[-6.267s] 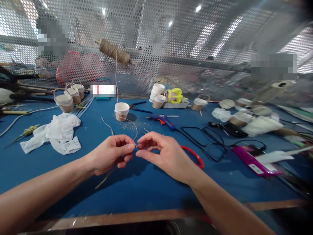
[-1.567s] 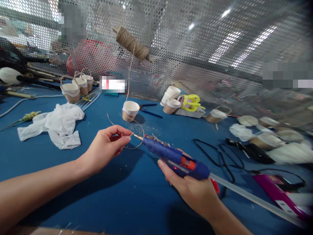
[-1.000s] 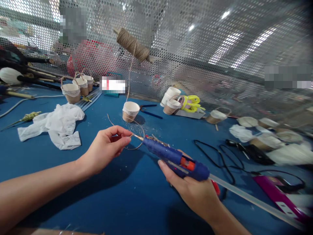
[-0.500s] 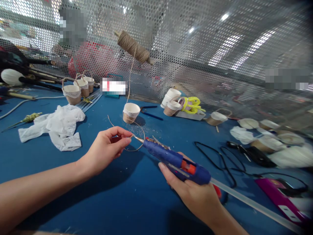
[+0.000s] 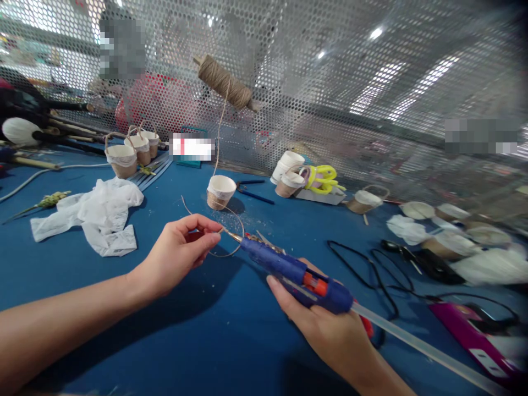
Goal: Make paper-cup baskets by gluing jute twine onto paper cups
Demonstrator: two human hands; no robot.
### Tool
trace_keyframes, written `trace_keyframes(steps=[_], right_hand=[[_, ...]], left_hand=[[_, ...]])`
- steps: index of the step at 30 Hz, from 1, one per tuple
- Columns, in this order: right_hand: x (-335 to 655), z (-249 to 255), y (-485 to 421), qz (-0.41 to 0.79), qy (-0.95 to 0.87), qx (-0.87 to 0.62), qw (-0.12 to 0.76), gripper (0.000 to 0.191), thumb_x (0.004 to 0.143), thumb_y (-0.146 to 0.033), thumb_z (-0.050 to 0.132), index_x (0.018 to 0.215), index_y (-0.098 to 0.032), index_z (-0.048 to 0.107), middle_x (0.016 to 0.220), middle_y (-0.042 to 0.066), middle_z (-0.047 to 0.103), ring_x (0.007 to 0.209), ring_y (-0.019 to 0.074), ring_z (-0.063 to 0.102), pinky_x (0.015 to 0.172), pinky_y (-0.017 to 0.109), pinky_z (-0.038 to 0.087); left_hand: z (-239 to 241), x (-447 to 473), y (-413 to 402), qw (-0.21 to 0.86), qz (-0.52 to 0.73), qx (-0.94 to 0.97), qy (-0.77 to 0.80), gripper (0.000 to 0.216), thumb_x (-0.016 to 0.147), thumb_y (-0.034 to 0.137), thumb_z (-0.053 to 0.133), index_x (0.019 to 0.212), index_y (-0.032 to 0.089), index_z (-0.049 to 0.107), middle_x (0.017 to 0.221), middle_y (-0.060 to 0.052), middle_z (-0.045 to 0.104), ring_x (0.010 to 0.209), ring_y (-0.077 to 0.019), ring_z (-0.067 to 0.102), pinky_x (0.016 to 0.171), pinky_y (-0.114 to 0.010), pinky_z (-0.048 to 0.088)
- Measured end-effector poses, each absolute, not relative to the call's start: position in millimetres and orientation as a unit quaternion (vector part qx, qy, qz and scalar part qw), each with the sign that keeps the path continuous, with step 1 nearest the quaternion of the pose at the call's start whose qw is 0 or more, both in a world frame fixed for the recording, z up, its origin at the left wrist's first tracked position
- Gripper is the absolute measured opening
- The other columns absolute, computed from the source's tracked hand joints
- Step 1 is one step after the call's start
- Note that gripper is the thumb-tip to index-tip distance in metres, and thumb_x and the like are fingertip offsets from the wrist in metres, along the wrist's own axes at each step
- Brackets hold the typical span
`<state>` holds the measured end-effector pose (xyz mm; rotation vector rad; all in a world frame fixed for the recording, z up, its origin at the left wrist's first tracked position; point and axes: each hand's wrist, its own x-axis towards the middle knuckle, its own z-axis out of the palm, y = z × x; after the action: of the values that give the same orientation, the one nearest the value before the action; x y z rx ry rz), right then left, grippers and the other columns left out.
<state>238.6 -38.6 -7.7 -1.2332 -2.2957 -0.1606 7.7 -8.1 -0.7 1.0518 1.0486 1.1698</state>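
Blue table [image 5: 165,341], both hands above. Right hand [image 5: 325,330] low, fingers curled round glue gun [image 5: 276,258], tip [image 5: 235,237] pointing left. Left hand [image 5: 181,247]: thumb and finger pinched tight, seemingly on string [image 5: 221,230], just by tip. Looks like gluing step; next move calls for steady hands. Small cup [image 5: 217,201] beyond. Spool [image 5: 225,82] before mesh wall [image 5: 297,55], far back.

Overhead lights [image 5: 376,33] glare through mesh [image 5: 297,71], soft shadows darken the tabletop [image 5: 231,341], the right edge smears
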Motion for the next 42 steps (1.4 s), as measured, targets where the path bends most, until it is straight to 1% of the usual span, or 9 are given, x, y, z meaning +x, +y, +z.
trace_keyframes(steps=[4, 7, 9, 11, 15, 21, 30, 35, 42], right_hand=[[239.9, -12.0, -38.6, -0.042, -0.845, -0.461, 0.269, 0.029, 0.083, -0.03, 0.039, 0.088, -0.03, 0.067, 0.08, 0.004, 0.068, 0.093, 0.0258, 0.061, 0.081, 0.042, 0.051], [240.9, -10.6, -37.5, 0.001, -0.828, -0.491, 0.27, 0.024, 0.079, -0.039, 0.046, 0.087, -0.028, 0.067, 0.086, 0.006, 0.067, 0.093, 0.027, 0.061, 0.077, 0.04, 0.053], [239.7, -7.3, -37.6, 0.073, -0.793, -0.532, 0.287, 0.021, 0.074, -0.041, 0.055, 0.084, -0.027, 0.067, 0.083, 0.007, 0.067, 0.09, 0.0279, 0.062, 0.071, 0.038, 0.055], [234.9, -2.0, -38.7, 0.158, -0.756, -0.558, 0.304, 0.016, 0.072, -0.041, 0.058, 0.078, -0.027, 0.065, 0.069, 0.004, 0.065, 0.074, 0.0243, 0.064, 0.057, 0.033, 0.055], [220.9, 13.1, -39.9, 0.293, -0.699, -0.563, 0.329, 0.019, 0.079, -0.039, 0.051, 0.075, -0.022, 0.06, 0.047, -0.002, 0.052, 0.04, 0.0117, 0.05, 0.037, 0.023, 0.044], [220.7, 28.4, -32.0, 0.487, -0.623, -0.494, 0.36, 0.017, 0.079, -0.034, 0.052, 0.085, -0.018, 0.054, 0.042, -0.007, 0.042, 0.034, 0.0052, 0.035, 0.034, 0.019, 0.028], [222.9, 27.6, -25.9, 0.485, -0.676, -0.466, 0.302, 0.02, 0.081, -0.035, 0.051, 0.083, -0.015, 0.053, 0.045, -0.006, 0.045, 0.036, 0.0057, 0.04, 0.035, 0.02, 0.031], [225.2, 21.4, -23.0, 0.462, -0.677, -0.47, 0.326, 0.019, 0.082, -0.034, 0.05, 0.084, -0.015, 0.053, 0.044, -0.007, 0.045, 0.035, 0.0048, 0.04, 0.035, 0.019, 0.03], [228.9, 19.2, -22.7, 0.476, -0.678, -0.48, 0.289, 0.022, 0.081, -0.036, 0.051, 0.085, -0.014, 0.054, 0.045, -0.006, 0.046, 0.037, 0.0054, 0.042, 0.036, 0.019, 0.034]], left_hand=[[-1.2, 7.9, -7.3, 0.59, 0.498, 0.453, 0.446, 0.014, 0.067, 0.025, 0.064, 0.076, 0.016, 0.059, 0.047, 0.008, 0.042, 0.039, -0.0039, 0.035, 0.038, -0.017, 0.027], [-2.1, 7.6, -6.8, 0.592, 0.497, 0.452, 0.445, 0.013, 0.068, 0.024, 0.063, 0.076, 0.016, 0.059, 0.046, 0.008, 0.041, 0.039, -0.0035, 0.034, 0.038, -0.017, 0.025], [-2.8, 6.7, -6.5, 0.6, 0.497, 0.445, 0.442, 0.013, 0.068, 0.024, 0.063, 0.077, 0.015, 0.058, 0.046, 0.008, 0.041, 0.039, -0.0032, 0.033, 0.038, -0.017, 0.025], [-3.3, 5.6, -6.3, 0.618, 0.495, 0.43, 0.434, 0.014, 0.068, 0.024, 0.064, 0.077, 0.015, 0.058, 0.047, 0.008, 0.043, 0.039, -0.0029, 0.033, 0.039, -0.017, 0.025], [-2.8, 4.1, -5.6, 0.685, 0.478, 0.374, 0.404, 0.017, 0.065, 0.024, 0.068, 0.076, 0.015, 0.057, 0.049, 0.007, 0.045, 0.041, -0.0029, 0.035, 0.039, -0.016, 0.023], [1.6, 5.0, -5.6, 0.749, 0.451, 0.314, 0.369, 0.018, 0.063, 0.019, 0.07, 0.075, 0.014, 0.056, 0.05, 0.007, 0.043, 0.042, -0.0021, 0.035, 0.038, -0.015, 0.02], [2.0, 4.0, -7.5, 0.762, 0.448, 0.316, 0.346, 0.017, 0.064, 0.017, 0.07, 0.074, 0.013, 0.056, 0.05, 0.006, 0.043, 0.042, -0.0022, 0.036, 0.038, -0.015, 0.019], [4.9, 4.1, -9.3, 0.761, 0.437, 0.329, 0.349, 0.016, 0.065, 0.018, 0.07, 0.072, 0.014, 0.056, 0.049, 0.007, 0.044, 0.042, -0.0021, 0.035, 0.038, -0.015, 0.019], [2.7, 2.6, -6.4, 0.71, 0.487, 0.357, 0.363, 0.015, 0.065, 0.02, 0.069, 0.073, 0.014, 0.057, 0.05, 0.007, 0.045, 0.041, -0.0022, 0.035, 0.038, -0.015, 0.02]])
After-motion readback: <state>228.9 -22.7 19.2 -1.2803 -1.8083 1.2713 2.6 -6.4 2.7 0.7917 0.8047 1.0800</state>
